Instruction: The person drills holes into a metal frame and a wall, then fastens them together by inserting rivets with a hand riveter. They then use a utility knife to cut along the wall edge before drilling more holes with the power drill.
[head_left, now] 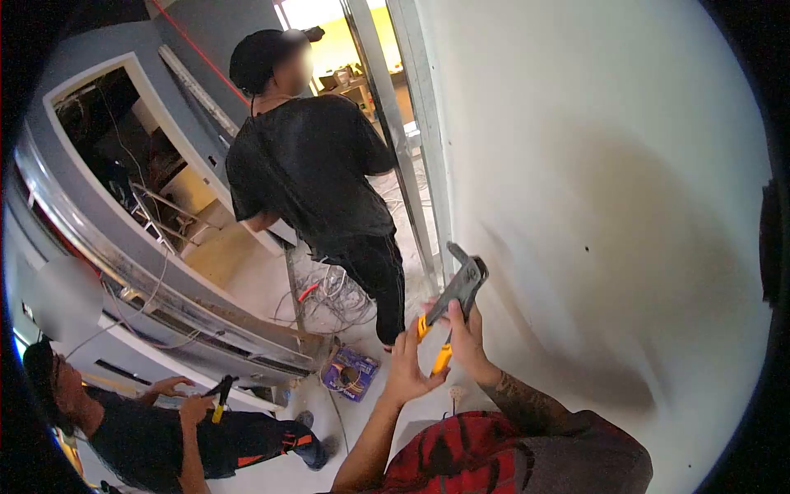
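A metal tool (462, 284) with yellow-orange handles is held up in front of the white wall, its head pointing up and to the right. My left hand (409, 368) is wrapped round the yellow handles (443, 358). Higher up, close to the tool's head, my right hand (469, 342) grips the metal part with its fingers; the forearm behind it is tattooed. The head of the tool is near the metal stud at the wall's edge, and whether they touch cannot be told.
A person in black (313, 165) stands ahead beside metal studs (395, 123). At the lower left another person (140, 428) holds a yellow-handled tool (221, 399). Tangled cables (341, 300) and a purple box (350, 373) lie on the floor. The white wall (592, 206) fills the right.
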The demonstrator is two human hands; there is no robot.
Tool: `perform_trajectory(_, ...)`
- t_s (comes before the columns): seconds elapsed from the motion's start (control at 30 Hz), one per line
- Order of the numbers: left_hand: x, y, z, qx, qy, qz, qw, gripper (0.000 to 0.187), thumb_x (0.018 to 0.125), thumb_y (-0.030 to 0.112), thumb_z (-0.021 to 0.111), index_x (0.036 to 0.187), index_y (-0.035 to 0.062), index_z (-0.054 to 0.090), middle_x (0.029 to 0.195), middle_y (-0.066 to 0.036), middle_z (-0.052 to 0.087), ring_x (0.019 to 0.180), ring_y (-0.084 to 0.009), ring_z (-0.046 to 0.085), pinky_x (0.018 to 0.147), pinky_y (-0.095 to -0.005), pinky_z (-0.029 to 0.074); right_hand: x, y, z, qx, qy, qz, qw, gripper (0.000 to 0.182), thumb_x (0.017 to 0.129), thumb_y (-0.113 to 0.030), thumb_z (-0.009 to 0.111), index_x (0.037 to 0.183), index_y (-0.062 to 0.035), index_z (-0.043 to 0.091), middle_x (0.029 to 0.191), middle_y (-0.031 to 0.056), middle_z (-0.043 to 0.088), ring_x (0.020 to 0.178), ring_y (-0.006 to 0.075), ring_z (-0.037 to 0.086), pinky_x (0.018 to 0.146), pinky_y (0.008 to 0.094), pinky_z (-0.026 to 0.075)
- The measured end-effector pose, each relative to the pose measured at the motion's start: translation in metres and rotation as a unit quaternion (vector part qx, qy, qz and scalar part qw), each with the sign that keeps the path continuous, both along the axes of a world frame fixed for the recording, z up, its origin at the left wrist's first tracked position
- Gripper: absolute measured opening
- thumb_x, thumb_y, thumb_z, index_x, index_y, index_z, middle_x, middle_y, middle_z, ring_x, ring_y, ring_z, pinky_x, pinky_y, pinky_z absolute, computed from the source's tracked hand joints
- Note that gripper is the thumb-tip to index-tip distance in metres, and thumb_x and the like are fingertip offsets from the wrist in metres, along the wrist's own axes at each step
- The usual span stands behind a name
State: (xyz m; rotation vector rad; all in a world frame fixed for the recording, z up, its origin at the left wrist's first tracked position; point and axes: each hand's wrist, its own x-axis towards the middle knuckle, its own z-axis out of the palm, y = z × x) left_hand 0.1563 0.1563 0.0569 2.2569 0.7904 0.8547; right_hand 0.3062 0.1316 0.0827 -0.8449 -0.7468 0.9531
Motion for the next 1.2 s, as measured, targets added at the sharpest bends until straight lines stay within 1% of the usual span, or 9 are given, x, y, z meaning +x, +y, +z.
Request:
perform_trajectory(0.3, 0.051, 0.149, 0.032, 0.052, -0.007, -0.039, 0.998, 0.103, 0.07, 0.033, 0.083, 0.148, -0.0013, 0.027, 0.117, -0.021, 0.052, 0.106, -0.0367, 0.053, 0.092, -0.0429, 0.044, 0.056, 0.138, 0.029, 0.009, -0.022, -0.148, 0.989, 0.05, 0.102, -0.034, 0.049, 0.135, 0.0018, 0.039, 0.104, 0.0152, 0.062, 0.094, 0.0258, 0.067, 0.085, 0.0393, 0.056)
perform_trajectory(0.37, 0.054, 0.188, 0.022, -0.147, -0.06, -0.14, 0.977, 0.093, 0.075, 0.023, 0.08, 0.15, 0.0024, 0.029, 0.123, -0.019, 0.052, 0.108, -0.0297, 0.054, 0.091, -0.0362, 0.045, 0.064, 0.147, 0.033, 0.038, -0.059, -0.168, 0.983, 0.056, 0.1, -0.037, 0.052, 0.139, 0.0013, 0.037, 0.103, 0.0147, 0.062, 0.093, 0.0258, 0.067, 0.085, 0.0404, 0.056)
perform_trajectory(0.4, 0.062, 0.213, 0.014, -0.009, -0.098, -0.134, 0.986, 0.082, 0.08, 0.021, 0.076, 0.147, 0.0022, 0.033, 0.123, -0.018, 0.052, 0.108, -0.0269, 0.054, 0.09, -0.0356, 0.045, 0.067, 0.152, 0.032, 0.04, -0.063, -0.173, 0.982, 0.056, 0.1, -0.037, 0.052, 0.139, 0.0013, 0.037, 0.103, 0.0147, 0.062, 0.093, 0.0258, 0.067, 0.085, 0.0404, 0.056)
perform_trajectory(0.43, 0.068, 0.229, 0.017, -0.012, -0.102, -0.141, 0.985, 0.082, 0.08, 0.021, 0.076, 0.147, 0.0022, 0.033, 0.123, -0.018, 0.052, 0.108, -0.0269, 0.054, 0.09, -0.0356, 0.045, 0.07, 0.155, 0.031, 0.027, -0.08, -0.199, 0.976, 0.059, 0.1, -0.038, 0.053, 0.14, 0.001, 0.036, 0.104, 0.0147, 0.061, 0.094, 0.0258, 0.066, 0.086, 0.0408, 0.056)
perform_trajectory(0.5, 0.085, 0.273, 0.031, -0.004, -0.155, -0.007, 0.988, 0.081, 0.08, 0.021, 0.077, 0.145, -0.0015, 0.034, 0.116, -0.02, 0.052, 0.106, -0.0318, 0.053, 0.095, -0.0386, 0.043, 0.079, 0.166, 0.031, 0.019, -0.105, -0.235, 0.966, 0.061, 0.099, -0.039, 0.055, 0.142, 0.0006, 0.035, 0.104, 0.0147, 0.061, 0.094, 0.0257, 0.066, 0.087, 0.0413, 0.055)
perform_trajectory(0.63, 0.11, 0.352, 0.026, 0.018, -0.171, -0.001, 0.985, 0.092, 0.074, 0.025, 0.083, 0.144, -0.0052, 0.032, 0.13, -0.026, 0.047, 0.122, -0.0387, 0.046, 0.104, -0.0442, 0.039, 0.08, 0.176, 0.04, 0.018, -0.156, -0.344, 0.926, 0.06, 0.1, -0.038, 0.053, 0.14, 0.0029, 0.036, 0.103, 0.0148, 0.062, 0.095, 0.026, 0.065, 0.086, 0.0408, 0.054)
perform_trajectory(1.03, 0.181, 0.383, 0.0, -0.035, -0.164, -0.125, 0.978, 0.115, 0.066, 0.037, 0.088, 0.148, -0.0054, 0.018, 0.139, -0.026, 0.041, 0.128, -0.0409, 0.041, 0.106, -0.0494, 0.033, 0.103, 0.164, 0.053, -0.061, -0.323, -0.496, 0.804, 0.046, 0.101, -0.037, 0.051, 0.124, 0.0027, 0.05, 0.105, 0.0114, 0.064, 0.095, 0.0203, 0.062, 0.086, 0.0356, 0.05)
perform_trajectory(1.1, 0.186, 0.388, -0.001, -0.021, -0.2, -0.145, 0.969, 0.11, 0.065, 0.033, 0.088, 0.145, -0.0053, 0.023, 0.134, -0.025, 0.046, 0.124, -0.0393, 0.045, 0.103, -0.0475, 0.037, 0.109, 0.159, 0.044, -0.124, -0.331, -0.545, 0.76, 0.042, 0.102, -0.034, 0.051, 0.123, 0.0022, 0.052, 0.108, 0.0101, 0.063, 0.099, 0.0188, 0.059, 0.088, 0.034, 0.048)
perform_trajectory(1.2, 0.193, 0.394, -0.015, -0.026, -0.211, -0.162, 0.964, 0.106, 0.062, 0.031, 0.089, 0.142, -0.0034, 0.028, 0.124, -0.024, 0.053, 0.11, -0.0375, 0.056, 0.092, -0.0446, 0.047, 0.108, 0.158, 0.045, -0.128, -0.307, -0.541, 0.772, 0.04, 0.102, -0.031, 0.051, 0.124, 0.0015, 0.051, 0.111, 0.0096, 0.062, 0.101, 0.0177, 0.057, 0.09, 0.0332, 0.046)
